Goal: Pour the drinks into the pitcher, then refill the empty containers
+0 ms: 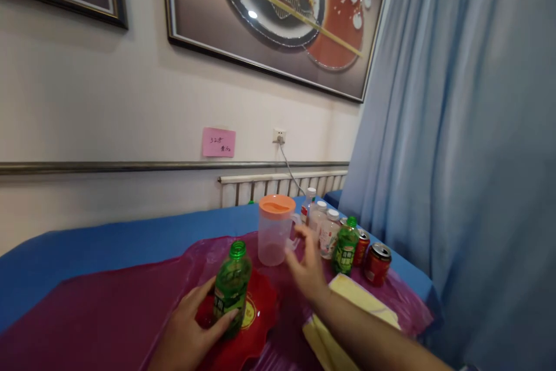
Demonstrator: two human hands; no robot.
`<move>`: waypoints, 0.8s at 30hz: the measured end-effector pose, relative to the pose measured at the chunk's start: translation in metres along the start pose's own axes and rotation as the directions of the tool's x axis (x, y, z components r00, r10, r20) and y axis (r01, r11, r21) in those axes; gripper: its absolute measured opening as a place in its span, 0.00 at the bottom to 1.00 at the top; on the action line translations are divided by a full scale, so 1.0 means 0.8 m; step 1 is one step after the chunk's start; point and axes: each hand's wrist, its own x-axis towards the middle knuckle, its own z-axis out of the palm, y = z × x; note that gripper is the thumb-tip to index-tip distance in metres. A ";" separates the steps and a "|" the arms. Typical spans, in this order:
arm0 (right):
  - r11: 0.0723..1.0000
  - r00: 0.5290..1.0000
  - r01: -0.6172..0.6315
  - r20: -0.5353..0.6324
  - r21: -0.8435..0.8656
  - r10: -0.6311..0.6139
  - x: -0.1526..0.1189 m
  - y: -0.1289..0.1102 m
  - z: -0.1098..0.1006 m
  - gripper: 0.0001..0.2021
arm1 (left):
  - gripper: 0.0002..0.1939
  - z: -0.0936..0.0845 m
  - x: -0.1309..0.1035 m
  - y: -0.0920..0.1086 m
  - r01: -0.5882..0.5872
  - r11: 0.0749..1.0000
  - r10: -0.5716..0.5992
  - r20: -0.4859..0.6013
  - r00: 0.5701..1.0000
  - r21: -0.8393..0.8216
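Your left hand is closed around a green bottle, with the thumb across its near face. The bottle is uncapped and close to upright, above a red plate with a yellow emblem; whether its base bears on the plate cannot be told.

Your right hand is open, fingers parted and loosely bent, and grips nothing. It is at the handle side of a clear jug, which stands beyond and between your hands. The jug's orange lid is on. Contact between your fingers and the handle cannot be confirmed.

Beyond your right hand stand bottles with white caps. To the right of it you have a second green bottle and red cans, all upright. A folded yellow cloth lies beneath and beside your right forearm.

Under your hands, purple plastic sheeting covers part of the blue counter. The sheeting is wrinkled near the plate.
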 end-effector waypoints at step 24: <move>0.978 0.971 -0.209 0.119 0.012 0.206 -0.026 -0.035 -0.120 0.27 | 0.29 -0.005 -0.008 0.036 0.019 0.967 0.005 0.094 0.996 -0.252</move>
